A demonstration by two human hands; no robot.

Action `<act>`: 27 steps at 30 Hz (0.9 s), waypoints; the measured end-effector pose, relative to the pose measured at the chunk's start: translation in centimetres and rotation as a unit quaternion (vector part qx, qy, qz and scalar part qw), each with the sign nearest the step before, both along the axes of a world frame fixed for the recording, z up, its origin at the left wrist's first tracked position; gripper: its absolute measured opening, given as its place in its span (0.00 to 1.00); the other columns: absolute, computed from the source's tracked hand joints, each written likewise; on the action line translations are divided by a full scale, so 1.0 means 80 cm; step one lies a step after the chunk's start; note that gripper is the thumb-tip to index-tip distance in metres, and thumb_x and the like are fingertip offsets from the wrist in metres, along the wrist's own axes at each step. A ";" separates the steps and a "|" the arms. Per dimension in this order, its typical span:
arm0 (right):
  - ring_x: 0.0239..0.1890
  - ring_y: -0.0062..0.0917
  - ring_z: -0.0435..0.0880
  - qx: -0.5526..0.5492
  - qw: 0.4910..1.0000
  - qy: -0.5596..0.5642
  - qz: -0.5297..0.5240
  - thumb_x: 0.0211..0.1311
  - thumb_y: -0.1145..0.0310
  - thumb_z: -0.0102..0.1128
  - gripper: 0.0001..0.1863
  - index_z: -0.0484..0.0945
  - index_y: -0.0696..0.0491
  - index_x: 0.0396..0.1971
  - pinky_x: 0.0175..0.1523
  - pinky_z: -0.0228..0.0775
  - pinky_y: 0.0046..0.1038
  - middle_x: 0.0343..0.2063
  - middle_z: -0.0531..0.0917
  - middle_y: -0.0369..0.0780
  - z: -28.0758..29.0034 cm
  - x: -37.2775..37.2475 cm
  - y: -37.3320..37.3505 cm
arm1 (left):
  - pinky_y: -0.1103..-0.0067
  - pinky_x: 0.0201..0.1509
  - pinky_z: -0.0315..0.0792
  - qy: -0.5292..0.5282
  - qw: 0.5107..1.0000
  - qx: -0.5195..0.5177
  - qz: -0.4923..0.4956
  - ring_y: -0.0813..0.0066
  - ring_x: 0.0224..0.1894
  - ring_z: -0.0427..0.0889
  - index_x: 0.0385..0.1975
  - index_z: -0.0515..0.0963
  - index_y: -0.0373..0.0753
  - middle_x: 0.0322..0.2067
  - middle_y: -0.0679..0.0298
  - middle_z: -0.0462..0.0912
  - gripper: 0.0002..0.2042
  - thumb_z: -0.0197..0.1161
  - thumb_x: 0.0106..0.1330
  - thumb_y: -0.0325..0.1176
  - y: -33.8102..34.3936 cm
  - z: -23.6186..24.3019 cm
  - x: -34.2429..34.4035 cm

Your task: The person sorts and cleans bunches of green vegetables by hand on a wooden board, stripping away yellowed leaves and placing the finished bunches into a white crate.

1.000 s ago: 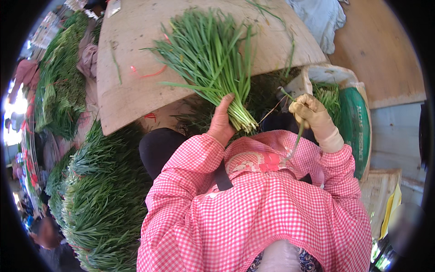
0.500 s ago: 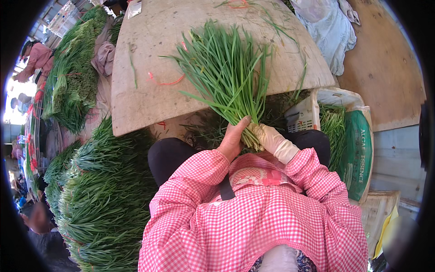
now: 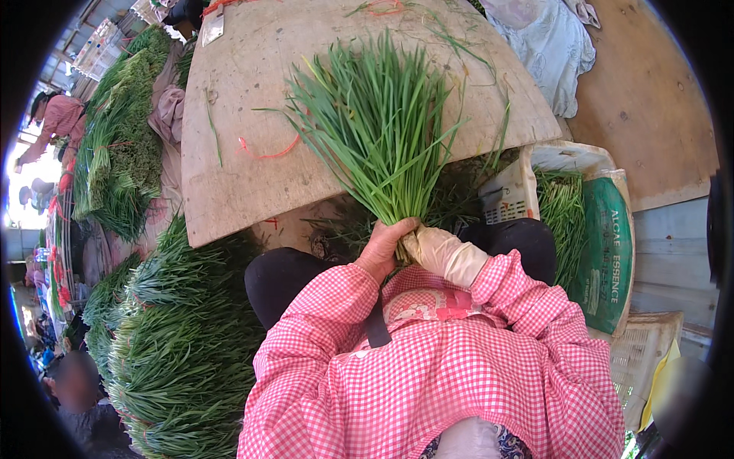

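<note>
A loose bunch of garlic chives fans out over the near edge of the wooden board, leaf tips pointing away from me. Bare fingers of my left hand are closed round its stalks from the left, thumb on top. My right hand, in a cream-coloured glove, is wrapped round the same stalks from the right, pressed against the left hand. Both hands hide most of the stalk ends. A red tie lies on the board to the left of the leaves.
Stacked chive bundles rise at my left, with another heap beyond. At my right stands a white crate holding chives, beside a green printed sheet. Pale cloth lies far right. People are at the left.
My right hand has slid over the pale stalk ends, which showed before. The bunch has turned slightly more upright, and both hands have shifted a little left and nearer to me.
</note>
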State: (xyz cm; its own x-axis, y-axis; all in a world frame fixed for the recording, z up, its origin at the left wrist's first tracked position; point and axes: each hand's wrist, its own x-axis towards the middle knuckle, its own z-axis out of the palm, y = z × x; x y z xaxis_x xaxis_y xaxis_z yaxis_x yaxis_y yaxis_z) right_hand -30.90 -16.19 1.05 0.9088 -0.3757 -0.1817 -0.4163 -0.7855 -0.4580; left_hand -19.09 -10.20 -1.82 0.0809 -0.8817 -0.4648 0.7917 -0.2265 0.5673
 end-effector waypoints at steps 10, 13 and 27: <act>0.42 0.45 0.76 0.210 0.954 0.208 -0.041 0.61 0.44 0.34 0.30 0.76 0.56 0.39 0.49 0.65 0.39 0.37 0.78 0.53 0.050 0.001 -0.032 | 0.75 0.46 0.70 -0.076 0.997 -0.012 0.009 0.70 0.41 0.75 0.47 0.67 0.35 0.40 0.62 0.74 0.20 0.61 0.52 0.25 -0.004 -0.001 -0.004; 0.42 0.46 0.77 0.267 0.944 0.194 -0.017 0.59 0.38 0.34 0.35 0.76 0.56 0.39 0.49 0.66 0.38 0.36 0.78 0.53 0.075 0.001 -0.034 | 0.75 0.47 0.69 -0.027 1.000 0.003 -0.003 0.71 0.42 0.74 0.48 0.67 0.34 0.41 0.62 0.74 0.22 0.61 0.51 0.26 -0.003 0.011 -0.002; 0.15 0.20 0.68 0.049 0.965 -0.128 -0.225 0.58 0.57 0.56 0.15 0.71 0.53 0.23 0.23 0.61 0.23 0.13 0.71 0.33 0.067 0.067 -0.076 | 0.79 0.34 0.72 -0.096 0.995 -0.014 0.016 0.75 0.31 0.76 0.42 0.69 0.36 0.33 0.65 0.75 0.17 0.60 0.51 0.25 -0.007 -0.007 -0.007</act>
State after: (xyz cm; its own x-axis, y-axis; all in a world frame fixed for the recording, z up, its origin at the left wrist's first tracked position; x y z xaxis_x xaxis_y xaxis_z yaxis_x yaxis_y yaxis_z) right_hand -25.53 -22.29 6.43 0.6780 -0.7345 -0.0281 -0.5681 -0.4993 -0.6542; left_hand -19.64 -10.79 -2.41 0.1949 -0.8891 -0.4141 0.6744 -0.1851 0.7148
